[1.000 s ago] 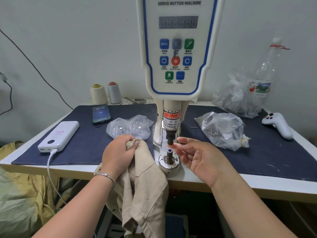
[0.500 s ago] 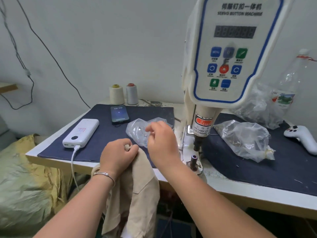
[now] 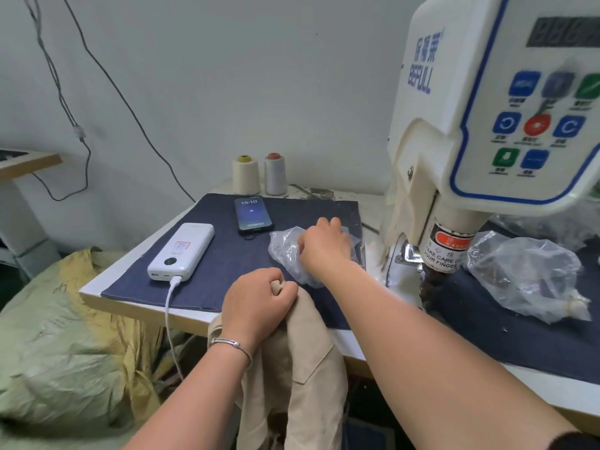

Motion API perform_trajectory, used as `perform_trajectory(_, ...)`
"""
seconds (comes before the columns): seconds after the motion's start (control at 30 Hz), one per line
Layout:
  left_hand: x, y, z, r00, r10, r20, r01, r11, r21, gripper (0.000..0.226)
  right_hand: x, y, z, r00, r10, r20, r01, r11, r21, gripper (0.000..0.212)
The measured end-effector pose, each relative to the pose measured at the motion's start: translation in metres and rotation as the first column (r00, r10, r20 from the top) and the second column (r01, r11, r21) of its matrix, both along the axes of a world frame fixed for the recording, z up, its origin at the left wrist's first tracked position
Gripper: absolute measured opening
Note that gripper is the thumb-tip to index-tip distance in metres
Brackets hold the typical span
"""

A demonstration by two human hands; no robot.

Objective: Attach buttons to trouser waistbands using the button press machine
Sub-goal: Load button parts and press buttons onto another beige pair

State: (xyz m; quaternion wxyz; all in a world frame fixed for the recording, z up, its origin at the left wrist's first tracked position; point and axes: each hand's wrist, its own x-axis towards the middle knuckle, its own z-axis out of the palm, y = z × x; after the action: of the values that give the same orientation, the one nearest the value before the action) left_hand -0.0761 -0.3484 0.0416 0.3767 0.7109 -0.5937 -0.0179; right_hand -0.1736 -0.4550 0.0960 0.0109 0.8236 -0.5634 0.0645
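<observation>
Filling the space behind both hands, a pale wall [image 3: 227, 76] carries loose black cables [image 3: 107, 73] down toward a wooden shelf edge [image 3: 29, 162] far out past the left hand. Under the hands lies a white table [image 3: 532, 384] covered by a dark blue cloth [image 3: 227, 264]. Right of the right hand rises the button machine [image 3: 470, 125], with a clear bag [image 3: 526, 274] beyond it. Below and outward of the left hand slumps a yellow-green sack [image 3: 58, 345]. The left hand [image 3: 256, 303] grips a bunched fold of the beige trousers [image 3: 308, 368], which hang over the table edge beneath it. The right hand [image 3: 324, 245], fingers curled, reaches into a small clear bag [image 3: 285, 251]; whether it holds anything cannot be told. Beyond the left hand lie a power bank [image 3: 181, 251], a phone [image 3: 252, 213] and two thread cones [image 3: 259, 173].
</observation>
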Motion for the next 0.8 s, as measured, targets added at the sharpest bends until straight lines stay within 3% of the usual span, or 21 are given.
perform_trajectory(0.23,0.0,0.0,0.0,1.0,-0.008,0.013,0.008,1.0,0.002,0.03,0.006,-0.006,-0.008,1.0,0.012,-0.014,-0.013,1.0,-0.023,0.032)
perform_trajectory(0.4,0.0,0.0,0.0,1.0,-0.005,0.021,0.005,1.0,-0.002,0.033,0.01,-0.011,-0.012,0.998,-0.004,-0.058,0.005,1.0,0.016,0.042)
perform_trajectory(0.8,-0.002,0.002,0.002,1.0,-0.01,0.014,0.01,1.0,-0.007,0.031,0.015,-0.012,-0.014,0.999,-0.018,0.048,0.015,0.998,0.065,0.037)
